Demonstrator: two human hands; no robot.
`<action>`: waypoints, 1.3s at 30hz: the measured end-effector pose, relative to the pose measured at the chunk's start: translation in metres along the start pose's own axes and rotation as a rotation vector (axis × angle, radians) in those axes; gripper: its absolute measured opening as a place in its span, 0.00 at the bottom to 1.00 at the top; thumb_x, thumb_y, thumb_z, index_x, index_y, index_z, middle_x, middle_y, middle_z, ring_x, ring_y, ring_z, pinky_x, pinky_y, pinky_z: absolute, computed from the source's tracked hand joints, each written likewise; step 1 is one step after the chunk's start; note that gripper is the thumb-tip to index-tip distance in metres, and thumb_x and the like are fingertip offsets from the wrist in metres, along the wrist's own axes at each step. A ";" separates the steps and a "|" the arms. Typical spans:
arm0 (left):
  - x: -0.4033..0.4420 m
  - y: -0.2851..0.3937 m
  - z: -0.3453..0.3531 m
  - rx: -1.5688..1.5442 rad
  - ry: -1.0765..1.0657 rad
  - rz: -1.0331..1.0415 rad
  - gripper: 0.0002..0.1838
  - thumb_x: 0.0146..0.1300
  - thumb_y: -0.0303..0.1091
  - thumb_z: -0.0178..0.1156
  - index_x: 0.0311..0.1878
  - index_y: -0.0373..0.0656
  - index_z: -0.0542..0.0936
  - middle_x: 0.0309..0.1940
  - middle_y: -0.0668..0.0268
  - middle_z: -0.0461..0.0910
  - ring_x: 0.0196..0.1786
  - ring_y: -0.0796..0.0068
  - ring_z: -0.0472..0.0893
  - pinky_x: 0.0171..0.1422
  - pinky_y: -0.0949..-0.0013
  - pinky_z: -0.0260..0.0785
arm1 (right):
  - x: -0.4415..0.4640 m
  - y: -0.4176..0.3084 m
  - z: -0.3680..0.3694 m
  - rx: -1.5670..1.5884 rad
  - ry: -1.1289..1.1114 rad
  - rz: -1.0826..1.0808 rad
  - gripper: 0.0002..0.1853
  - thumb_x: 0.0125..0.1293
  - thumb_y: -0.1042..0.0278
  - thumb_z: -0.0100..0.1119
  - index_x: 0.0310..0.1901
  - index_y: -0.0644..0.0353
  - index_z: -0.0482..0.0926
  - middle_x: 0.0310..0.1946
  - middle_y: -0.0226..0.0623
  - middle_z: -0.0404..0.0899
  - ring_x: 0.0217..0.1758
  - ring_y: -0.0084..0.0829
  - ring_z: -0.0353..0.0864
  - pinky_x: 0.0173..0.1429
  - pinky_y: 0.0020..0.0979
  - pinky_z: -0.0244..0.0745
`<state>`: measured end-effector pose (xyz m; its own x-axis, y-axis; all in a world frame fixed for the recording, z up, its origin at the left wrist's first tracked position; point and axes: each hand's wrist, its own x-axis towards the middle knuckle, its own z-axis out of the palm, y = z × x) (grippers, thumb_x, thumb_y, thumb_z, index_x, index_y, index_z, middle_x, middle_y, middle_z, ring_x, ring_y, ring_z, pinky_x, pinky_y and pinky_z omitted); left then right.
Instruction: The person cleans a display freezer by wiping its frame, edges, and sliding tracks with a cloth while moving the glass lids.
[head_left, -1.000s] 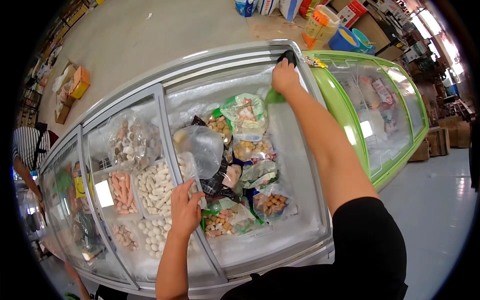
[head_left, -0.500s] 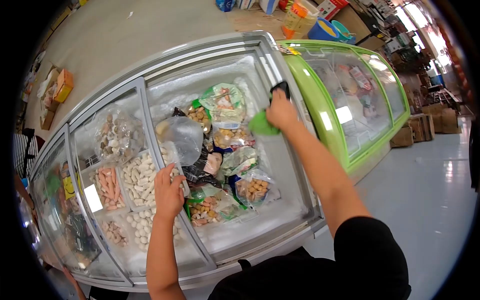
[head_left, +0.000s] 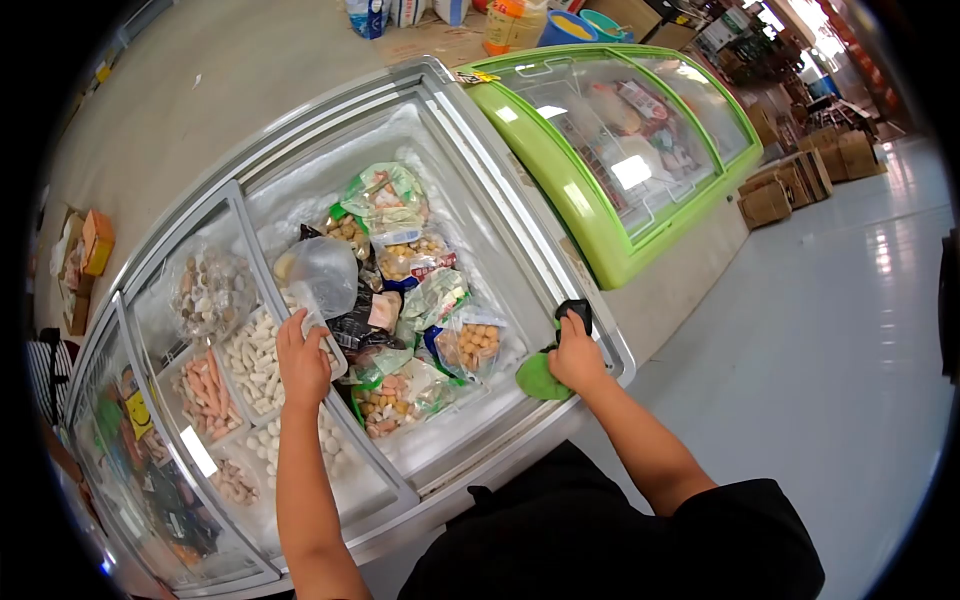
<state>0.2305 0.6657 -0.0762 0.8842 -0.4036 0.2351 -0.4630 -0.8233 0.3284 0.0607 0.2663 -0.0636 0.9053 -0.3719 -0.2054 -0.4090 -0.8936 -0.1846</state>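
Observation:
My right hand [head_left: 577, 355] is closed around a green and black cloth [head_left: 542, 377] at the near right corner of the chest freezer's rim [head_left: 600, 330]. Green fabric hangs to the left of the fist, and a black part sticks out above it. My left hand [head_left: 303, 360] rests on the frame of the sliding glass lid [head_left: 268, 285], fingers apart and slightly bent. Right of that frame the freezer is uncovered. Inside lie a bag of round tan pieces [head_left: 470, 345], a bag of mixed pieces [head_left: 395, 400] and a clear plastic bag [head_left: 325, 275].
Under the glass are trays of pink sticks [head_left: 207, 390] and white pieces [head_left: 255, 362]. A green-framed freezer [head_left: 590, 240] adjoins on the right. Cardboard boxes [head_left: 790, 185] stand beyond it. A blue bucket [head_left: 568, 30] and sacks [head_left: 410, 12] are at the back.
My right hand has moved with the cloth along the freezer's right rim toward me, to the near corner. My left hand stays on the lid frame. The view has shifted right.

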 end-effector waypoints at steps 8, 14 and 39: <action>-0.001 -0.003 0.003 -0.038 0.023 0.003 0.18 0.43 0.15 0.55 0.40 0.42 0.78 0.59 0.54 0.68 0.63 0.48 0.65 0.68 0.52 0.57 | -0.031 0.008 -0.030 -0.161 -0.394 0.279 0.24 0.54 0.66 0.53 0.50 0.74 0.72 0.54 0.59 0.72 0.44 0.54 0.82 0.50 0.46 0.77; -0.004 -0.006 0.008 -0.045 0.062 0.024 0.19 0.44 0.14 0.55 0.40 0.43 0.77 0.59 0.55 0.68 0.63 0.49 0.65 0.67 0.52 0.58 | -0.034 0.012 -0.046 -0.178 -0.503 0.134 0.22 0.54 0.64 0.50 0.43 0.73 0.80 0.46 0.61 0.78 0.49 0.51 0.81 0.53 0.42 0.77; -0.106 0.264 -0.007 -0.500 -0.190 -0.215 0.14 0.55 0.20 0.55 0.46 0.42 0.77 0.52 0.55 0.73 0.56 0.52 0.72 0.62 0.59 0.64 | -0.051 0.205 -0.145 0.491 -0.013 0.099 0.12 0.60 0.69 0.55 0.43 0.62 0.72 0.36 0.47 0.77 0.40 0.42 0.76 0.50 0.35 0.71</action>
<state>0.0137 0.4938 -0.0079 0.9358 -0.3504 -0.0381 -0.2032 -0.6246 0.7541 -0.0527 0.0659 0.0483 0.8594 -0.4427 -0.2559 -0.5012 -0.6298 -0.5934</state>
